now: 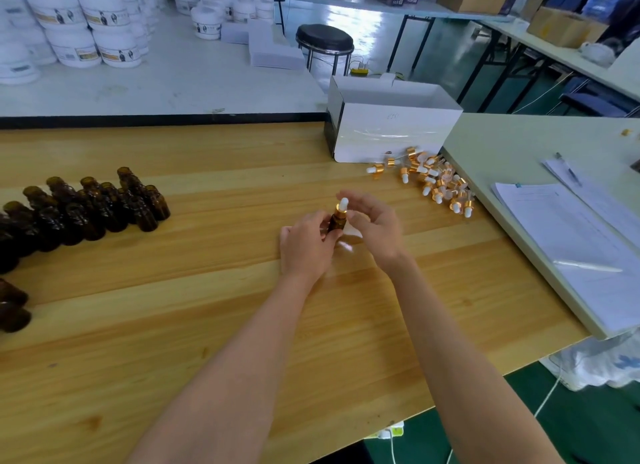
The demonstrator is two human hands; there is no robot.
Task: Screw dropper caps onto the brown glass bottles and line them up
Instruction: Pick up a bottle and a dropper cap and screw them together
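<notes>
Head view puts your left hand (306, 243) curled round a brown glass bottle (335, 223), holding it upright well in front of the white box (391, 127), on your side of it and a little to its left. A dropper cap (342, 207) with a gold collar and white bulb sits on the bottle's neck. Your right hand (375, 226) arches over that cap with its fingers spread. It is blurred, so I cannot tell whether thumb and finger are pinching the collar or have let go between turns. I also cannot tell whether the cap is fully seated or only part way down its thread.

By my reading you are very early in the job. No capped bottle stands anywhere on the wooden table (207, 307) that I can make out, so the one in your hands looks like the first, or among the first. Far to the left of the box, a crowd of uncapped bottles (93, 204) stands packed together, and a few more dark bottles (12, 307) lie further left and nearer you, at the frame's edge. Just in front of the box, by its right corner, a loose pile of dropper caps (436, 181) waits.

What is left, then: finish tightening this cap, set the bottle down to start the line, and work through nearly the whole batch. No row exists yet.
</notes>
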